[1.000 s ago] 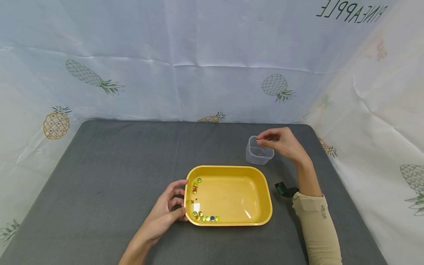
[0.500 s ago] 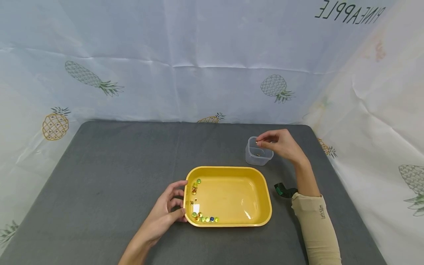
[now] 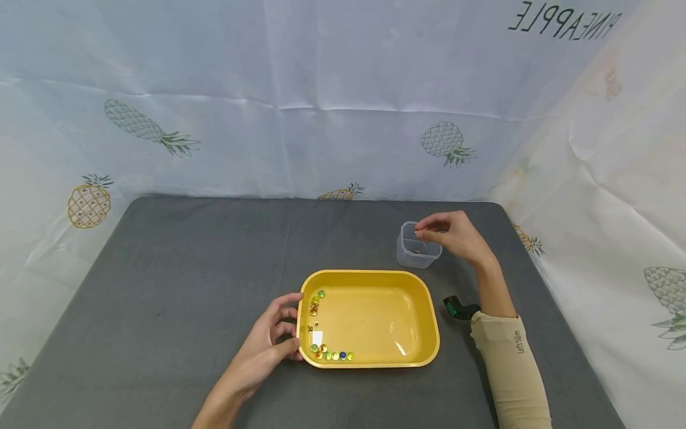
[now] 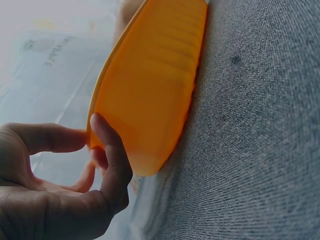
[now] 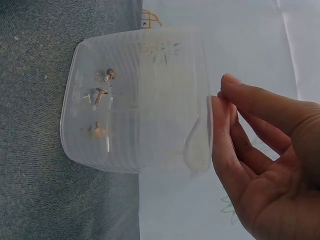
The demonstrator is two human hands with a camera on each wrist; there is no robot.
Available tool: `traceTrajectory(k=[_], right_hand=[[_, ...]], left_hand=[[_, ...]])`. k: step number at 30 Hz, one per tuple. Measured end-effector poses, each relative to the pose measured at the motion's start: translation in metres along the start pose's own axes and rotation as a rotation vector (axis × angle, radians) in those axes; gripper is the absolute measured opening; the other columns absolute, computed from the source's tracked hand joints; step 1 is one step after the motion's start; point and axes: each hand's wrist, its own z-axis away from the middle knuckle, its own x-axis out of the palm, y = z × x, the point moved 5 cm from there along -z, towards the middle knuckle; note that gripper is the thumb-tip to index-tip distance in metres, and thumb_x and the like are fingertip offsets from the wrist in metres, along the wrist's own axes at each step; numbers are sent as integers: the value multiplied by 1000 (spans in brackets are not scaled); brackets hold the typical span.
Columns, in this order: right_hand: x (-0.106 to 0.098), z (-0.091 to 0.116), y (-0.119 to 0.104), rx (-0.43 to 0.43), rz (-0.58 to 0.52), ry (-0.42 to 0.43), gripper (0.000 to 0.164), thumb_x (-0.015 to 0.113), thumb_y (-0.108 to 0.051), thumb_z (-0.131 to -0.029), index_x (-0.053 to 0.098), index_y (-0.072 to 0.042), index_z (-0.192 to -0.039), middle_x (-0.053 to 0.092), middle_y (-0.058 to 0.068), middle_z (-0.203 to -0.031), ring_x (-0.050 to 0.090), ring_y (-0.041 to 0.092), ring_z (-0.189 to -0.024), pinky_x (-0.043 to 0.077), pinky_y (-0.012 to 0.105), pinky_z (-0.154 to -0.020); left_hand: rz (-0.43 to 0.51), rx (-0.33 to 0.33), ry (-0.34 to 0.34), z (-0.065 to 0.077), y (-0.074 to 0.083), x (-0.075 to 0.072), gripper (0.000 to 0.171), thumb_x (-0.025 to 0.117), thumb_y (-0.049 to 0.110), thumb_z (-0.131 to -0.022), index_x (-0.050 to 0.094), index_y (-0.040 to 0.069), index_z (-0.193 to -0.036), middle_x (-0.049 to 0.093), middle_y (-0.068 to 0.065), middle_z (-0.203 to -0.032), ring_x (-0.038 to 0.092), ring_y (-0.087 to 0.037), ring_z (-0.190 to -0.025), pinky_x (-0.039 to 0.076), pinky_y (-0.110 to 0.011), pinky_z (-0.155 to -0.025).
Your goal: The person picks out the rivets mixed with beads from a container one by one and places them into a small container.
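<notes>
In the head view a yellow plastic tray (image 3: 370, 319) lies on the table. My left hand (image 3: 262, 345) holds its left end, with thumb and fingers at the rim and outer wall. Glass marbles (image 3: 329, 356), green, amber and one blue, sit along the tray's left and near edges, with a few small brass-coloured pieces (image 3: 317, 324) among them. Over a clear plastic box (image 3: 415, 260) behind the tray, my right hand (image 3: 452, 234) pinches a tiny metallic screw (image 3: 416, 232), mostly hidden by the fingertips. Several coppery screws (image 5: 100, 95) lie inside the box.
Dark grey cloth covers the table (image 3: 187, 286). A white curtain (image 3: 300, 71) printed with pineapples hangs behind and at the sides. A black strap-like piece (image 3: 461, 310) with a green patch shows beside the right wrist. A beige sleeve (image 3: 511, 369) covers the right forearm.
The right hand stays over the clear box, its pinching fingertips shifting only very slightly. Left hand, tray and marbles keep their places; the head view drifts a little.
</notes>
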Motion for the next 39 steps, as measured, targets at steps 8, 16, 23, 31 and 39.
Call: traceTrajectory(k=[8, 16, 23, 31, 39], right_hand=[[4, -1, 2, -3, 13, 11, 19, 75, -9, -101, 79, -1, -118, 79, 22, -114, 75, 35, -96, 64, 28, -81], [5, -1, 2, -13, 0, -2, 20, 75, -8, -101, 79, -1, -119, 80, 22, -114, 74, 28, -94, 61, 24, -79], [6, -2, 4, 3, -1, -3, 21, 74, -9, -102, 79, 0, -121, 79, 22, -115, 74, 31, -97, 60, 23, -79], [6, -1, 5, 10, -1, 0, 23, 74, -8, -101, 78, 2, -122, 79, 23, -116, 74, 33, -97, 60, 23, -79], [8, -3, 6, 2, 11, 0, 25, 73, -7, -102, 76, 5, -124, 78, 25, -115, 73, 32, -95, 59, 21, -76]], left_hand=[[-2, 9, -9, 0, -1, -1, 77, 62, -12, -91, 41, 16, -159, 47, -23, -134, 63, -26, -99, 65, -35, -74], [1, 5, -9, 1, -1, -1, 78, 62, -12, -91, 40, 16, -160, 46, -23, -135, 63, -26, -100, 65, -35, -74], [2, 8, -7, 1, 0, -1, 78, 62, -13, -91, 41, 15, -160, 46, -24, -135, 64, -26, -100, 65, -35, -74], [-1, 14, -13, 1, -1, 0, 78, 62, -12, -91, 40, 15, -160, 46, -24, -135, 64, -25, -100, 65, -35, -74], [-1, 14, -13, 0, -1, -1, 77, 62, -12, -91, 40, 15, -160, 46, -24, -135, 64, -25, -100, 65, -35, -75]])
